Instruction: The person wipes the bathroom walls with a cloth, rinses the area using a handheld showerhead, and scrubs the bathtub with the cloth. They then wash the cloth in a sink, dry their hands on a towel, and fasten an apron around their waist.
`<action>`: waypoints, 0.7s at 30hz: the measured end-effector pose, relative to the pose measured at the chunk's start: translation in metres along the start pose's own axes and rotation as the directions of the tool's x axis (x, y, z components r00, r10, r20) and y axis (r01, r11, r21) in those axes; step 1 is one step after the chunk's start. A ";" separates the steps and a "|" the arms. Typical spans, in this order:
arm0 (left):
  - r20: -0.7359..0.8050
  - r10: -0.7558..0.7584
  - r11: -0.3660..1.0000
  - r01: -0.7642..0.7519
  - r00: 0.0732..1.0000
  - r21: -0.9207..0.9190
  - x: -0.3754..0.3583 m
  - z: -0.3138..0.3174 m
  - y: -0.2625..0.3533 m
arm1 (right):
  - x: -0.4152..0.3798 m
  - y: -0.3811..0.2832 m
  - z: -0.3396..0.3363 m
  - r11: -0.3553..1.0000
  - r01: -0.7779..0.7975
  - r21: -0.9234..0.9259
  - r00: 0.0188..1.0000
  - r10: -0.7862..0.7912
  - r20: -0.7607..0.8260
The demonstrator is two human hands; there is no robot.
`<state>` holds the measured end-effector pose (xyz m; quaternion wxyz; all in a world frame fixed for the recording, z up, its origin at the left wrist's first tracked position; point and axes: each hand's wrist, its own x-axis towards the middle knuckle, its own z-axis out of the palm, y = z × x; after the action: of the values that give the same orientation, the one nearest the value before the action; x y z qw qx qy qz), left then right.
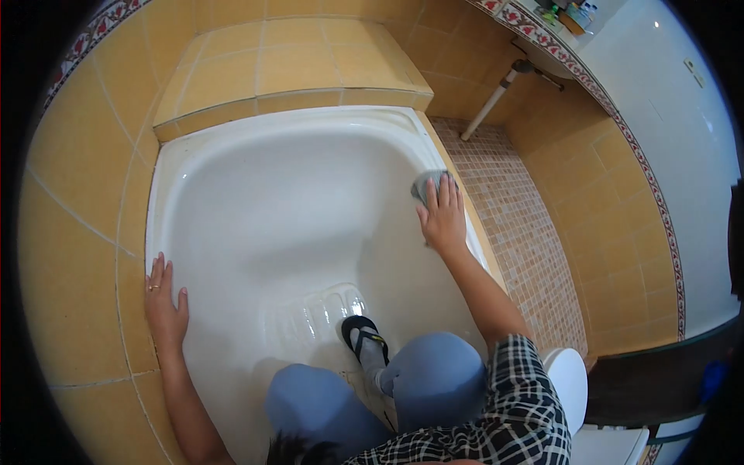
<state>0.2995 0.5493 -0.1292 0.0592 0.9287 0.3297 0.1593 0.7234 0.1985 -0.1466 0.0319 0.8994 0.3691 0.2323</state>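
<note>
My right hand lies over a grey-green cloth on the right rim of the white bathtub, its fingers stretched out on top of the cloth and pressing it to the rim. On the tub's left rim, beside the yellow tiled wall, my left hand rests with its fingers extended and nothing in it; a ring shows on one finger. Inside the tub, a foot in a sock and a black flip-flop stands near the wet, ridged part of the floor.
A yellow tiled ledge runs along the tub's far end. Right of the tub are a mosaic floor, a white drain pipe and bottles near a sink. A white toilet lid is at the lower right.
</note>
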 end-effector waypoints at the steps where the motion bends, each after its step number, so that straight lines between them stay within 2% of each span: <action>1: -0.035 -0.011 1.000 0.011 0.999 -0.007 0.001 0.000 0.003 | 0.031 -0.005 0.019 0.999 -0.044 0.003 0.999 0.044 -0.018; 3: -0.103 -0.035 0.999 0.034 0.994 -0.012 0.004 -0.001 0.010 | 0.086 -0.022 0.050 0.989 -0.137 0.052 0.988 0.140 -0.066; 5: -0.097 -0.057 0.998 0.056 0.994 -0.012 0.007 -0.001 0.011 | 0.135 -0.049 0.069 0.964 -0.223 0.145 0.963 0.241 -0.120; 8: -0.058 -0.084 0.996 0.086 0.995 0.019 0.011 0.000 0.009 | 0.183 -0.126 0.092 0.926 -0.206 0.317 0.944 0.274 -0.186; 9: -0.054 -0.080 0.997 0.080 0.995 0.013 0.012 -0.001 0.008 | 0.193 -0.162 0.100 0.899 -0.123 0.420 0.933 0.249 -0.260; 12: -0.051 -0.083 0.996 0.084 0.995 0.006 0.014 -0.003 0.010 | 0.205 -0.274 0.080 0.780 0.100 0.617 0.948 0.114 -0.298; 13: -0.067 -0.096 0.995 0.095 0.993 -0.022 0.015 -0.002 0.011 | 0.206 -0.311 0.074 0.740 0.190 0.645 0.933 0.070 -0.354; 16: -0.114 -0.105 0.988 0.091 0.988 -0.124 0.016 -0.003 0.010 | 0.195 -0.399 0.033 0.559 0.342 0.756 0.925 -0.059 -0.375; 18: -0.160 -0.102 0.984 0.076 0.982 -0.163 0.015 -0.003 0.005 | 0.182 -0.442 0.013 0.432 0.408 0.805 0.911 -0.127 -0.393; 21: -0.188 -0.124 0.972 0.080 0.974 -0.222 0.014 -0.007 0.005 | 0.150 -0.456 -0.012 0.209 0.453 0.867 0.880 -0.262 -0.397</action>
<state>0.3101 0.5546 -0.1183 0.1330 0.8778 0.3624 0.2834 0.5155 0.6299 -0.1812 -0.4777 0.6099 0.6316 0.0300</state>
